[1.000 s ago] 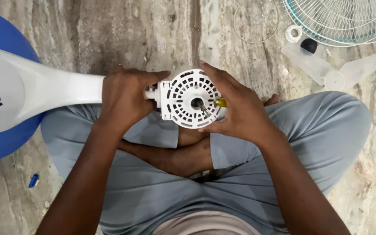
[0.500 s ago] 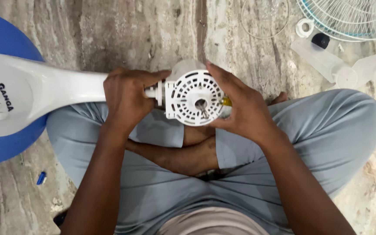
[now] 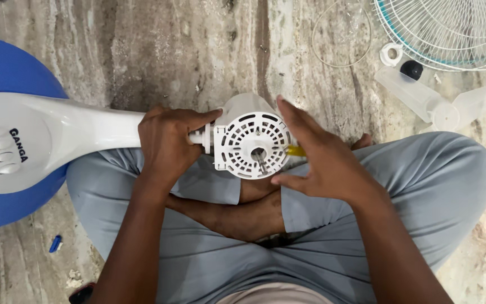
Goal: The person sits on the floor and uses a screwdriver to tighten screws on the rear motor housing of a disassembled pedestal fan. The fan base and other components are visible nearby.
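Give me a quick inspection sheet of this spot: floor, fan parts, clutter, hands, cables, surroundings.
Surface: streaked grey stone floor.
Job's things: white round vented plastic fan motor housing on a white stand neck with a blue round base, lying across the lap.
Clutter: wire fan guard, clear plastic fan blade, black round cap, small blue bit.
Hands: left hand grips the neck; right hand rests against the housing.
Cables: nothing seen.
Surroundings: nothing seen.

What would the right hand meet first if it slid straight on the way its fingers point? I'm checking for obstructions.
The right hand points up and left, lying along the white motor housing. Beyond its fingertips, only bare stone floor shows, so the way looks free, though depth is unclear.
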